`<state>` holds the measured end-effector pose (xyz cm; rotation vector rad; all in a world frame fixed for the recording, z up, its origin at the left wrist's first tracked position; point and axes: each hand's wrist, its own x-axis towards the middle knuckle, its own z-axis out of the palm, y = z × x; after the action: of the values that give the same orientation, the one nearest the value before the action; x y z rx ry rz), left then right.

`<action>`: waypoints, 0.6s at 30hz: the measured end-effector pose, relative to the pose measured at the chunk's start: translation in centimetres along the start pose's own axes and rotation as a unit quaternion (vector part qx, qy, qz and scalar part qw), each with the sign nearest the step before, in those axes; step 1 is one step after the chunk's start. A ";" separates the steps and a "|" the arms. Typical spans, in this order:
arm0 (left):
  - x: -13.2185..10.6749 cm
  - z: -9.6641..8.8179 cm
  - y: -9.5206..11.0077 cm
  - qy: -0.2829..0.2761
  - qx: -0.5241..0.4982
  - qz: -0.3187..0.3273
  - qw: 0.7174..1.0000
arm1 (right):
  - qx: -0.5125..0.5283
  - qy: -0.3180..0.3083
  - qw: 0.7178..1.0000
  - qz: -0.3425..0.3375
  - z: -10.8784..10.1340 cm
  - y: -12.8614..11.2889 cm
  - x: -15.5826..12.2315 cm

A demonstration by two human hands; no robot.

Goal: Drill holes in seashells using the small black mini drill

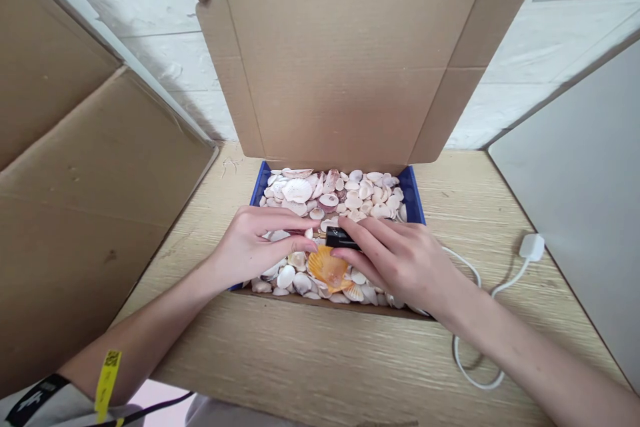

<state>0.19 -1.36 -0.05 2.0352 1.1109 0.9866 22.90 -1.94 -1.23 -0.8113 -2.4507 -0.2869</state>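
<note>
My left hand (260,240) pinches a small white shell (309,233) between thumb and fingertips. My right hand (400,250) is closed round a black mini drill (337,237), whose thin brass-coloured front end points left at the shell. Whether the tip touches the shell is too small to tell. Both hands are over an open cardboard box (417,193) with blue side walls, filled with many shells. Below the drill lies a large orange scallop shell (329,269) among white ones. A white scallop shell (297,190) shows at the back left of the box.
The box's lid (350,60) stands up at the back. A white cable (480,383) with a white plug (532,247) lies on the wooden table (280,347) at the right. A cardboard panel (100,193) rises on the left and a pale board (580,167) on the right.
</note>
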 end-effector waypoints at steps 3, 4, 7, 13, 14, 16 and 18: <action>0.0 -0.1 0.2 -0.012 0.007 0.006 1.000 | 0.004 -0.001 1.000 -0.001 0.1 0.1 0.0; 0.0 -0.1 0.2 -0.014 0.008 0.008 1.000 | 0.005 -0.001 1.000 -0.002 0.1 0.1 -0.1; 0.1 -0.3 0.1 -0.019 0.000 0.006 1.000 | 0.008 -0.001 1.000 -0.003 0.1 0.2 0.0; 0.3 -0.5 -0.2 0.001 -0.016 -0.069 0.997 | 0.006 0.004 1.000 0.028 0.1 0.3 -0.1; 0.4 -0.5 -0.3 0.012 -0.029 -0.096 0.995 | 0.004 0.008 0.999 0.039 0.1 0.3 -0.1; 0.5 -0.7 -0.4 0.029 -0.061 -0.144 0.987 | -0.003 0.017 0.998 0.056 0.2 0.4 -0.2; 0.6 -0.8 -0.5 0.040 -0.082 -0.168 0.982 | -0.011 0.027 0.997 0.066 0.3 0.4 -0.2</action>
<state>-0.42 -0.49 0.18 1.6228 1.3184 0.9562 23.16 -1.62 -1.54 -0.9578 -2.3361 -0.2819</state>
